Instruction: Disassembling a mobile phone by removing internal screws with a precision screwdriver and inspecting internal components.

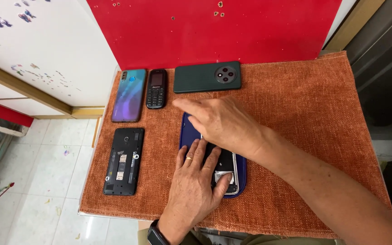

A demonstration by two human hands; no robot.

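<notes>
Left hand point(195, 181): I see my fingers spread flat, pressing the opened phone point(227, 174).
Opened phone: near centre of the orange mat point(296, 118), long axis near-to-far, on its blue cover point(188, 134).
Right hand point(223, 121): open, forefinger extended far-left, resting above it.

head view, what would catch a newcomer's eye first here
Two hands meet mid-mat over an opened phone lying in a dark blue case: the left hand presses on it, the right hand crosses above. Around them on the orange mat lie four more phones, under a bright red panel.
</notes>
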